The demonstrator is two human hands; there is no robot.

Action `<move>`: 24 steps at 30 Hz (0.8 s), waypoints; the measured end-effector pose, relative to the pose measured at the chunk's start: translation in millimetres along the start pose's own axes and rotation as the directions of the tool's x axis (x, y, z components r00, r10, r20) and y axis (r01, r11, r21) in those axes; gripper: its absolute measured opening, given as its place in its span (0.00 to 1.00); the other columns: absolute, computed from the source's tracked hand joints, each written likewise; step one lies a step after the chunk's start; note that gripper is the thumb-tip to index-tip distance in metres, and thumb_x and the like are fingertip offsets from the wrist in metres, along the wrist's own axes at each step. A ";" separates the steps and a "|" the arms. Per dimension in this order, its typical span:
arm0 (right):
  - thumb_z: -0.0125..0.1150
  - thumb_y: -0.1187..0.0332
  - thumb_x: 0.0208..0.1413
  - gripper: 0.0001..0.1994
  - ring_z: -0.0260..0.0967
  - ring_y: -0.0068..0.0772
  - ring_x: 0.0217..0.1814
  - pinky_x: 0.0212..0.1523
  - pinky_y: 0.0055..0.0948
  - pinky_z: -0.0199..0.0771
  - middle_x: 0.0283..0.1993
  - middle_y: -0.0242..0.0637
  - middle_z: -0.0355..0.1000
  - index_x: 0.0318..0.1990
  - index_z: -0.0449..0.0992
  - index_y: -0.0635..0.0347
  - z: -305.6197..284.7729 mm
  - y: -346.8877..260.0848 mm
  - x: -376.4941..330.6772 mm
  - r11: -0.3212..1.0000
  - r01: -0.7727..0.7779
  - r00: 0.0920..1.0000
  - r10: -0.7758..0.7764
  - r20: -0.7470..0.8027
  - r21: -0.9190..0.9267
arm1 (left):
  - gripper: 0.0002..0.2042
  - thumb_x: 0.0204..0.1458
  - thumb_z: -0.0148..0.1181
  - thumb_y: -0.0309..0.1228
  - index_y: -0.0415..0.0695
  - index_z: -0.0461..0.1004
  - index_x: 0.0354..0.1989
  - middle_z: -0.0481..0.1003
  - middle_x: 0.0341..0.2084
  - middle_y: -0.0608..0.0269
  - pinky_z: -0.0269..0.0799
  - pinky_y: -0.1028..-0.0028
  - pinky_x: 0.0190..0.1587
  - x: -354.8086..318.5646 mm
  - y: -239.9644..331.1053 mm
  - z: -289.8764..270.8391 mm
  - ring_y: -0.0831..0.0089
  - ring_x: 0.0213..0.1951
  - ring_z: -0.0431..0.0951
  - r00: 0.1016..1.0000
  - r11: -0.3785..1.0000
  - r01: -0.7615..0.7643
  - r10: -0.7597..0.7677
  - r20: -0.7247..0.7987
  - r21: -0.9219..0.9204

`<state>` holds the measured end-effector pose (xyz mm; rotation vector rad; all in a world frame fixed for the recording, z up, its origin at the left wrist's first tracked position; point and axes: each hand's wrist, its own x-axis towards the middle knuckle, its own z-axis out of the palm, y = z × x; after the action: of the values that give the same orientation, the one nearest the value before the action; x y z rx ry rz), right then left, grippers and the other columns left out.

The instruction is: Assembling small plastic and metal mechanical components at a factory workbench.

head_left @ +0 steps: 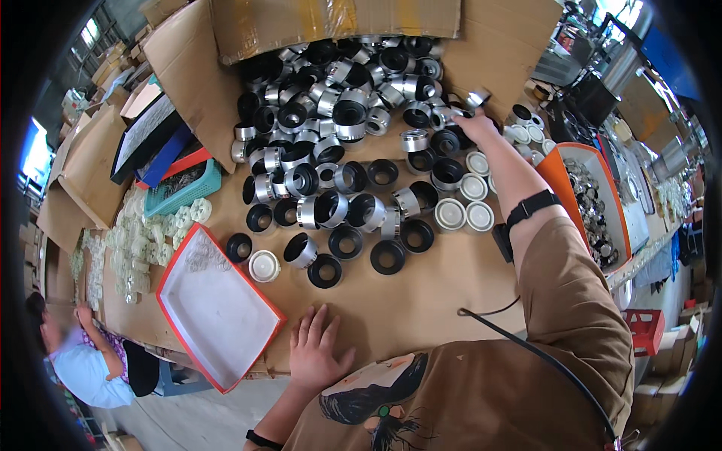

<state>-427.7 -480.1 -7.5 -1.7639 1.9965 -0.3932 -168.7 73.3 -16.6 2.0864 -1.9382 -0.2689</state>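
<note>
A big heap of black and silver ring-shaped parts [338, 128] covers the cardboard-topped table [421, 293]. My right hand [475, 122] reaches far out to the heap's right edge and pinches one small silver part [477, 96]. My left hand [319, 349] lies flat and spread on the cardboard near the front edge, holding nothing. Several white round caps [460, 213] lie beside my right forearm, and one white cap [264, 265] sits near the front of the heap.
A shallow white tray with a red rim [218, 312] sits front left. A teal basket [184, 188] and pale plastic pieces [143, 233] lie at the left. An orange bin of metal parts [594, 203] stands right. Another person [83, 361] sits lower left.
</note>
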 end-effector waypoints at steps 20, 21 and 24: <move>0.65 0.45 0.57 0.34 0.69 0.57 0.66 0.67 0.48 0.67 0.65 0.52 0.71 0.69 0.68 0.46 13.3 -77.4 -191.2 0.629 0.776 0.514 -0.673 0.532 0.046 | 0.36 0.38 0.74 0.39 0.45 0.72 0.60 0.65 0.67 0.48 0.59 0.48 0.68 1.5 3.7 -0.1 0.46 0.70 0.62 0.999 0.999 -0.033 0.033 0.009 0.022; 0.63 0.45 0.58 0.30 0.72 0.57 0.62 0.63 0.48 0.71 0.59 0.52 0.75 0.65 0.73 0.46 9.4 -73.4 -184.6 0.475 0.880 0.433 -0.822 0.370 0.025 | 0.36 0.38 0.74 0.39 0.45 0.72 0.60 0.65 0.67 0.48 0.59 0.48 0.68 3.8 3.7 0.1 0.46 0.70 0.62 0.999 0.999 -0.035 0.035 0.013 0.020; 0.63 0.48 0.57 0.25 0.76 0.57 0.55 0.58 0.45 0.74 0.49 0.51 0.80 0.57 0.79 0.52 -41.2 -73.4 -154.8 0.781 0.620 0.769 -0.586 0.255 -0.074 | 0.35 0.38 0.74 0.40 0.45 0.72 0.60 0.65 0.67 0.48 0.59 0.48 0.68 -2.4 6.9 -8.3 0.46 0.69 0.62 0.999 0.999 -0.028 0.029 -0.015 0.038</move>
<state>-372.2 -341.2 85.5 -2.4247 1.2873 -0.2223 -172.8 75.9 -6.7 2.0761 -1.9767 -0.2110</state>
